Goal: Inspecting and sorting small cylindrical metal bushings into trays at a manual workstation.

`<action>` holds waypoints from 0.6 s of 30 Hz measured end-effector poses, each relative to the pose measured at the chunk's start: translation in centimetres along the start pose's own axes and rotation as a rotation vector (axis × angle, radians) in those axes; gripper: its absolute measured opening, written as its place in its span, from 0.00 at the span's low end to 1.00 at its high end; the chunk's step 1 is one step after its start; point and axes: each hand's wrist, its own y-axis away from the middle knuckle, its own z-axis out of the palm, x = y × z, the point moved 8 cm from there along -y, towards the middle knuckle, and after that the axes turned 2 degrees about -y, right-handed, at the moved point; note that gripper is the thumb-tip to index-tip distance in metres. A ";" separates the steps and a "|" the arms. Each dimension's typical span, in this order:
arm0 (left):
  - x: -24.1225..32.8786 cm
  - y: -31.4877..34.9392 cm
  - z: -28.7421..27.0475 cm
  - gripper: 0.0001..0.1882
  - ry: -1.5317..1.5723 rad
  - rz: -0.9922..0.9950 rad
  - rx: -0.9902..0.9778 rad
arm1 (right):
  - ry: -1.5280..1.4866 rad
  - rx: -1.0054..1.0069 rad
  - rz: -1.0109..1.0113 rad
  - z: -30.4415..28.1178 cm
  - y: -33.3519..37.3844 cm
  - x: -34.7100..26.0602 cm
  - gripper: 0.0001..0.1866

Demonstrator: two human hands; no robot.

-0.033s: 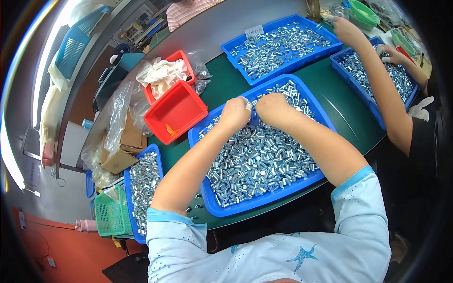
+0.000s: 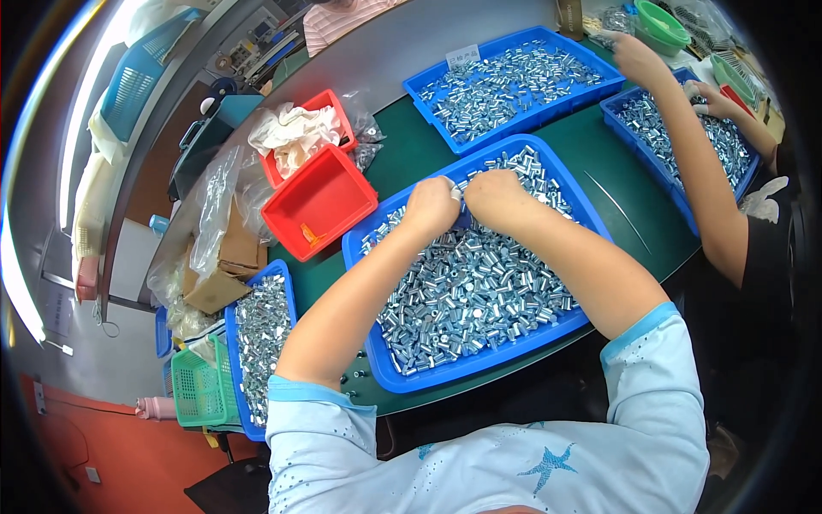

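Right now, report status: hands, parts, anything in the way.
Left hand and right hand close together over the blue tray, fingers closed on a small metal part. Tray full of silver metal parts. A co-worker's arm reaches into neighbouring trays, apart from ours.

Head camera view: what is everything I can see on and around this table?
Blue trays of small silver metal parts: three on the green table, nearest under the hands, one far, one right; a fourth low at left.
Red bins: two, left of the nearest tray; the near one almost bare, the far one holding white cloth.
Cardboard box: one, brown, left.
Green baskets: one lower left, one top right.
Co-worker's hands: two, right tray.
Left hand, right hand: together over the parts.
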 end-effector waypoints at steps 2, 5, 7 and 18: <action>-0.6 -0.2 1.2 0.06 -0.051 -0.052 -0.055 | 0.011 0.068 -0.019 0.0 -0.3 -0.3 0.06; -0.6 -0.1 1.9 0.06 -0.168 0.131 0.076 | 0.024 0.120 -0.048 -0.6 -0.6 -0.6 0.06; -0.2 0.0 1.9 0.05 -0.172 0.154 0.056 | 0.043 0.146 -0.073 -0.9 -0.6 0.0 0.06; 0.9 2.1 0.0 0.04 -0.317 0.183 0.130 | 0.070 0.104 -0.075 -0.6 -0.4 -0.1 0.06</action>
